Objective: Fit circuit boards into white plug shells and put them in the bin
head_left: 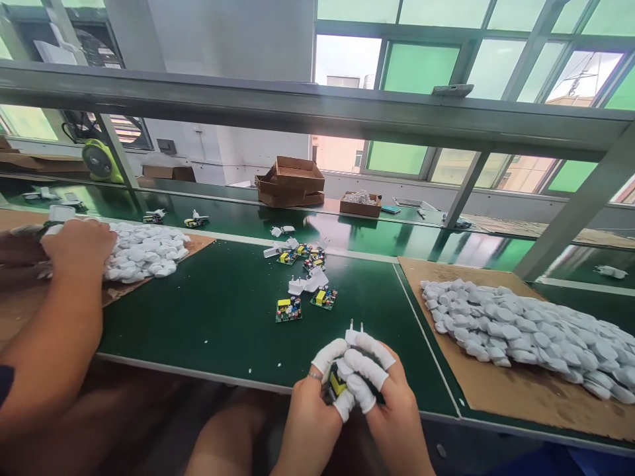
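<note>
Both of my hands meet at the table's front edge, fingers closed around a white two-pin plug adapter (354, 336) whose pins point away from me. Between the fingers shows part of a circuit board (338, 384) with a yellow component; how far it sits inside the white housing is hidden. White finger covers are on the fingertips of my left hand (315, 404) and my right hand (394, 396). Just beyond lie loose circuit boards (288, 309) and white plug housings (307, 283).
A cardboard sheet at right bears a heap of white plastic pieces (516, 327); another white heap (146, 250) lies at left. A co-worker's hand (79, 244) works beside that one. Behind are stacked brown boxes (297, 175), a small box of parts (360, 207) and a grey shelf beam (278, 109).
</note>
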Motion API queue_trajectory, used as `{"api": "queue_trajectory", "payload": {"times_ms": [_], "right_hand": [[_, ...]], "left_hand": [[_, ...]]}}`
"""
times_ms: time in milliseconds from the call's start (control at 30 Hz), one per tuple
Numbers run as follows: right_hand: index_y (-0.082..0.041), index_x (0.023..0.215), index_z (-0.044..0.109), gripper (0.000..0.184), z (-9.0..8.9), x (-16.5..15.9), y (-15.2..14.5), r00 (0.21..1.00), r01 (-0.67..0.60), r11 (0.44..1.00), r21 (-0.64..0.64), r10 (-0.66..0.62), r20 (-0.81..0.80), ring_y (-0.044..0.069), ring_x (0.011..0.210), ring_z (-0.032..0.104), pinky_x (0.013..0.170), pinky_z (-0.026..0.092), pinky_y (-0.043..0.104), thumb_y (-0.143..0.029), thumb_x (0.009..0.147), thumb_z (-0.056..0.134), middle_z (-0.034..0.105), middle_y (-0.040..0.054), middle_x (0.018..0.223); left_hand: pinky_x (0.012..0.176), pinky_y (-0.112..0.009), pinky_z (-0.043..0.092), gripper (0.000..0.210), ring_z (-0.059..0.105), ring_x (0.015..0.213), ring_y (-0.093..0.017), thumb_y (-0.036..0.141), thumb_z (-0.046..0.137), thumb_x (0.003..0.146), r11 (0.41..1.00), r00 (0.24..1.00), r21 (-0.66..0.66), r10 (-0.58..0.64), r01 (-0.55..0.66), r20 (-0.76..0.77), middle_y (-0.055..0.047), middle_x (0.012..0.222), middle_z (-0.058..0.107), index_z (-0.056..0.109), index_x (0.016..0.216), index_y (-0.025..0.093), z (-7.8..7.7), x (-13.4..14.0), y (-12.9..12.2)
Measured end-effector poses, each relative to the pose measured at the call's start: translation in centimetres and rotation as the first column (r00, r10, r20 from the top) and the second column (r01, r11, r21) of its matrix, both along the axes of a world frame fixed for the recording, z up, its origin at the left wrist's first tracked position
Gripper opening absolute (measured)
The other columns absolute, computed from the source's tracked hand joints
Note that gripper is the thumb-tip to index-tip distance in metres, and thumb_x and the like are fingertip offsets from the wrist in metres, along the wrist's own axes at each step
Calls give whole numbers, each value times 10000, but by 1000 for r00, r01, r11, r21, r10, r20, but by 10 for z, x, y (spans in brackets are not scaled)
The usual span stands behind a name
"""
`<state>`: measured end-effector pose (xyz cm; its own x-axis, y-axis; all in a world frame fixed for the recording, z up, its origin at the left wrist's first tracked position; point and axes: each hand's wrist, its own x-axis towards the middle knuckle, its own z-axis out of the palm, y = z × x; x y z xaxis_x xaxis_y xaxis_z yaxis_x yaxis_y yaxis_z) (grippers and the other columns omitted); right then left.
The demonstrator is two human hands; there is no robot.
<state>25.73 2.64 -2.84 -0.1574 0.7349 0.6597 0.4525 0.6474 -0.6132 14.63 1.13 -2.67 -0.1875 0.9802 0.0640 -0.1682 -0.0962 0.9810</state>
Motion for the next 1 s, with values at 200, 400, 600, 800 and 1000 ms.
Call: {"api": "queue_trajectory", "payload": {"times_ms": [200, 400, 600, 800, 1000], "right_hand": [[-208, 1167, 402, 458, -15, -2, -11, 977, 54, 978, -202, -93, -190, 257, 1087, 384, 904, 330, 420, -388, 749, 456, 421, 100, 1173], [-201, 1185, 350, 576, -20, -10, -14, 973, 104, 930, -352, -168, -156, 255, 993, 475, 851, 388, 395, -302, 657, 558, 484, 97, 1104], [-226, 1159, 376, 488, -14, -8, -17, 984, 145, 989, 24, -142, -107, 253, 959, 482, 776, 432, 366, -278, 699, 532, 502, 93, 1053], [-251, 1177, 335, 462, -12, -5, -15, 986, 147, 968, 204, -159, 42, 258, 949, 481, 860, 318, 449, -291, 744, 491, 516, 82, 1038], [-193, 1233, 268, 545, -10, 2, -12, 971, 100, 919, 381, -174, 166, 240, 922, 492, 885, 237, 450, -242, 738, 490, 536, 96, 1002]], "left_hand": [[812, -338, 427, 387, 526, 937, -243, 168, 705, 468, 996, 964, -15, 93, -92, 249, 23, 883, 634, 615, 828, 275, 3, 1, -1], [757, -409, 444, 401, 532, 908, -305, 458, 630, 544, 997, 916, -33, 81, -74, 392, -62, 892, 635, 622, 868, 222, 7, 15, -5], [784, -395, 434, 278, 530, 920, -296, 264, 714, 467, 989, 944, -31, 146, -144, 295, -10, 771, 658, 653, 734, 212, 15, 0, -3], [820, -363, 422, 216, 511, 964, -270, 214, 669, 529, 986, 972, -23, 164, -163, 168, 33, 801, 661, 658, 745, 214, 24, -7, -11], [780, -359, 440, 167, 504, 976, -254, 109, 554, 631, 990, 963, -110, 110, -85, 246, 29, 787, 664, 653, 753, 166, 27, -15, -8]]}}
